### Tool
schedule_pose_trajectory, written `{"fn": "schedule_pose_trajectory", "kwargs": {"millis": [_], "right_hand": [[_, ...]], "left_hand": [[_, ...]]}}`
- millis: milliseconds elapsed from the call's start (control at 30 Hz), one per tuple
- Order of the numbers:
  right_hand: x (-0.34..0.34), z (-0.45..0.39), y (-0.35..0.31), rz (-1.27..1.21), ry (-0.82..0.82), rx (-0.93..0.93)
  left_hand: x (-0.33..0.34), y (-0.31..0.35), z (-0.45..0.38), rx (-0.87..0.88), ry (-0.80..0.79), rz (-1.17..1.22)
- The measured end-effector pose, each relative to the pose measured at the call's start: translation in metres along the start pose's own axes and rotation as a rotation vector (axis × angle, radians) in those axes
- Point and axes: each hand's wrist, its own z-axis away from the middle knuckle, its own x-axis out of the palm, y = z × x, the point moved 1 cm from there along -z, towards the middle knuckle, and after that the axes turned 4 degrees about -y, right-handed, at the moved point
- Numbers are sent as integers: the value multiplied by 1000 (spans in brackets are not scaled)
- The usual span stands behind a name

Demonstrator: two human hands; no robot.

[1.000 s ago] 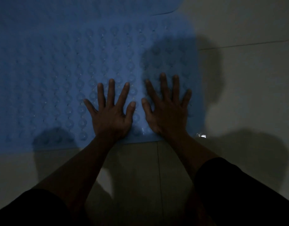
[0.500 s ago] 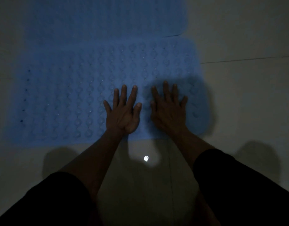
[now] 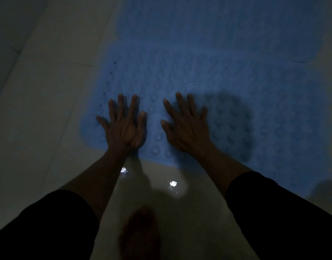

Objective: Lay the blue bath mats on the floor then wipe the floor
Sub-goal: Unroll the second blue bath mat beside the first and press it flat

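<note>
I see the near blue bath mat [image 3: 208,87] lying flat on the pale tiled floor [image 3: 48,109], a second blue mat [image 3: 217,25] just beyond its far edge. My left hand [image 3: 123,128] presses palm-down on the near mat's left corner, fingers spread; my right hand [image 3: 185,126] lies flat beside it, also splayed, gripping nothing. Two bright glints [image 3: 173,183] shine on the floor just before the mat's near edge. No lettering is legible.

We see a blue bath mat [image 3: 208,77] lying flat on the pale floor [image 3: 39,109]. It has rows of little round bumps and a rounded corner near us. A second blue mat [image 3: 217,23] lies flat just behind it, their edges touching or overlapping; we cannot tell which.
</note>
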Motion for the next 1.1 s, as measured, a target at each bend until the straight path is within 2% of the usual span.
{"fn": "schedule_pose_trajectory", "kwargs": {"millis": [200,467,633,867,1100], "right_hand": [[25,-51,-44,134,-5,-139],[25,-54,-45,217,-60,-135],[21,-55,-48,222,-91,-130],[18,-57,-50,244,-104,-123],[19,-57,-49,219,-109,-134]], "left_hand": [[3,-39,-25,-18,-8,-45],[6,-40,-27,-16,57,-64],[7,-40,-23,5,150,-169],[-1,-39,-27,-18,39,-126],[-2,-39,-27,-16,31,-131]]}}
